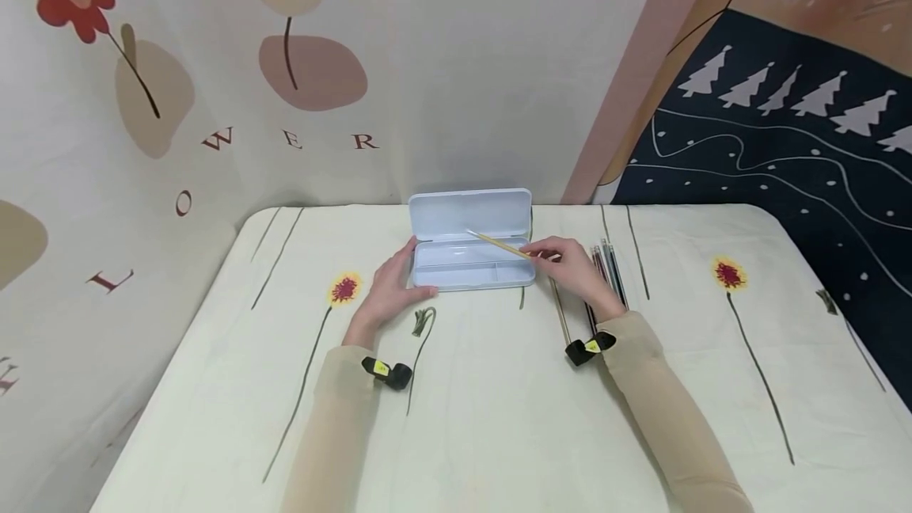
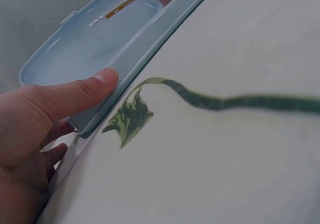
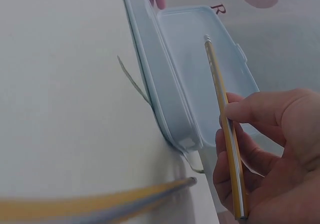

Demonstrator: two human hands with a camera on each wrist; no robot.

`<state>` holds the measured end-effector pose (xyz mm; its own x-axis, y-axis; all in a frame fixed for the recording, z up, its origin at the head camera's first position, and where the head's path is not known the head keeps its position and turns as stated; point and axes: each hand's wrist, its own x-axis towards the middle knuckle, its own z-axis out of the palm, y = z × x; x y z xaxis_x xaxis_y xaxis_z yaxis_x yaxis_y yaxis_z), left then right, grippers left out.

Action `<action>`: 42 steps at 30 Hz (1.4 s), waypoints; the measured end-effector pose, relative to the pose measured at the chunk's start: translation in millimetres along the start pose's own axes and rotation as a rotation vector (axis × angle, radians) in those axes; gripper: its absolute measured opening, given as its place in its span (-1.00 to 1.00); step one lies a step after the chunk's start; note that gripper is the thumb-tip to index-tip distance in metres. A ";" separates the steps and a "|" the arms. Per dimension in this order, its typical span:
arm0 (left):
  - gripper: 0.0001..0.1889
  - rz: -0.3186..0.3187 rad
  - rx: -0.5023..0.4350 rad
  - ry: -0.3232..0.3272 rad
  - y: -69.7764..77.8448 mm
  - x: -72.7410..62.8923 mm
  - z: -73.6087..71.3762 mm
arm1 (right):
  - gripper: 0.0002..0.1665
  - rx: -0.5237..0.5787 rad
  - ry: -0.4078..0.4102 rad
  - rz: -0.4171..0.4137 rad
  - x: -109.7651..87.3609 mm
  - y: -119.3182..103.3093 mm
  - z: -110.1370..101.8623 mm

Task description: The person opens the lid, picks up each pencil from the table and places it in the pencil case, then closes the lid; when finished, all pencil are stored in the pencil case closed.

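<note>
A light blue pencil case [image 1: 470, 214] stands with its lid raised in the head view. Its tray shows one long compartment and smaller ones at the front. My left hand [image 1: 388, 291] holds the case's left end, thumb [image 2: 102, 82] on the front wall and fingers round the side. My right hand [image 1: 570, 264] pinches a yellow pencil [image 3: 221, 92] with silver stripes between thumb and fingers. This pencil slants over the right part of the case, its pale eraser end pointing left toward the lid.
Several dark and silver pencils [image 1: 614, 271] lie beside and partly under my right wrist. Another yellow pencil [image 1: 559, 311] lies to their left, blurred in the right wrist view. The pale tablecloth [image 1: 484, 402] has printed flowers, and a patterned curtain [image 1: 470, 101] hangs behind the table.
</note>
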<state>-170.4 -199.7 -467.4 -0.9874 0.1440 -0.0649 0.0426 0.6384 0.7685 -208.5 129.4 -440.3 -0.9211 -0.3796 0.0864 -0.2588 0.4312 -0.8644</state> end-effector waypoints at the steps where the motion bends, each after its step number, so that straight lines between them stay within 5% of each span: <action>1: 0.08 0.000 0.001 0.001 0.1 0.0 -0.1 | -0.74 0.001 -0.003 -0.002 1.2 -1.2 1.4; 11: 0.07 0.016 0.014 0.003 -0.4 0.1 -0.7 | -0.71 -0.019 -0.042 0.026 16.6 -10.1 11.3; 22: 0.09 0.078 0.005 0.035 -1.6 -1.8 -0.5 | -0.75 -0.013 -0.076 -0.067 36.9 -16.6 21.8; 42: 0.06 0.015 0.019 0.003 -0.6 -1.1 -0.1 | -0.82 -0.079 -0.158 -0.084 53.2 -12.8 51.9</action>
<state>-169.4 -200.4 -467.7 -0.9870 0.1520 -0.0515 0.0607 0.6505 0.7570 -239.1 61.1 -450.3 -0.8399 -0.5378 0.0729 -0.3608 0.4529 -0.8153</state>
